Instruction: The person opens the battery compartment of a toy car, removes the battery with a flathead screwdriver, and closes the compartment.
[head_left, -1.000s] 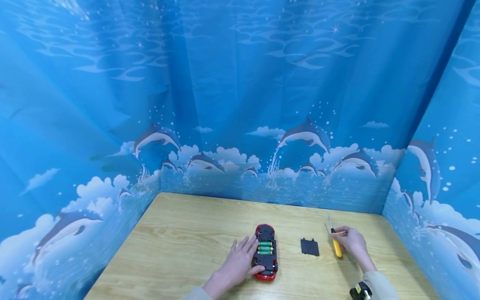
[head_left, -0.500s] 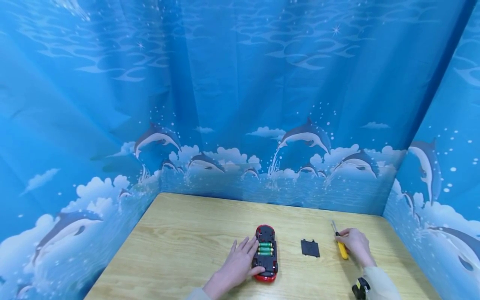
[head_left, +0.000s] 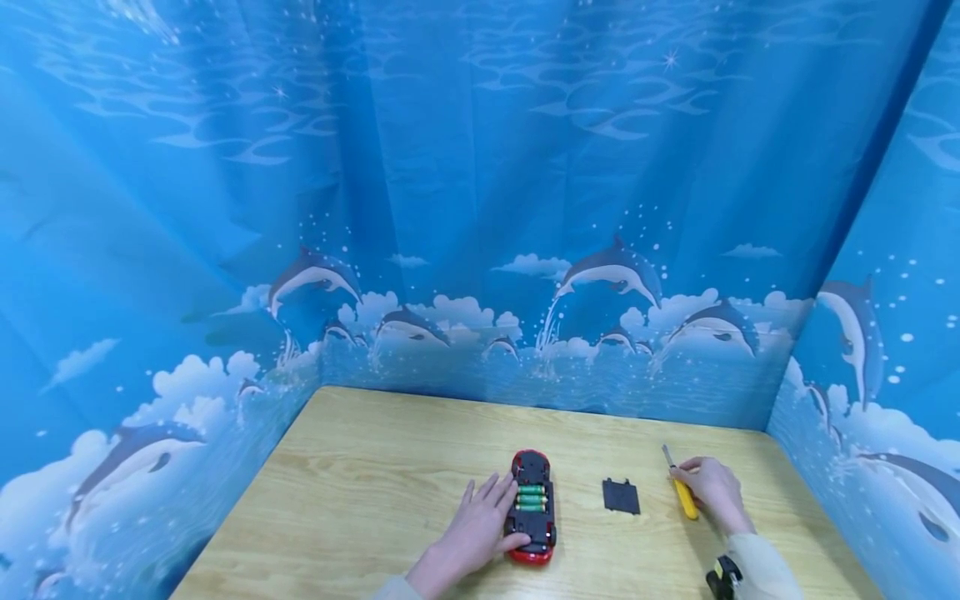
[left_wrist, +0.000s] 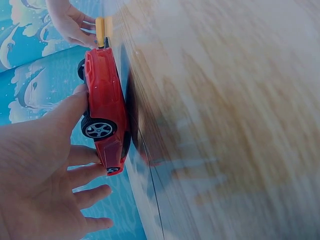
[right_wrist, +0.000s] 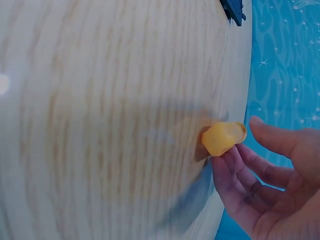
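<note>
Red toy car (head_left: 534,525) lies belly-up toward half past five, head view; left wrist, the left hand (left_wrist: 45,170), fingers apart, touches it at nine; right wrist, the right hand (right_wrist: 280,200), thumb off the yellow screwdriver (right_wrist: 221,139), might let it roll, unpinched.

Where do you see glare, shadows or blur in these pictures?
Right wrist view: glare on the table at the frame's left edge, soft shadows by the yellow handle; left wrist view: table surface blurred, reflections beside the red car; head view: fairly even light.
</note>
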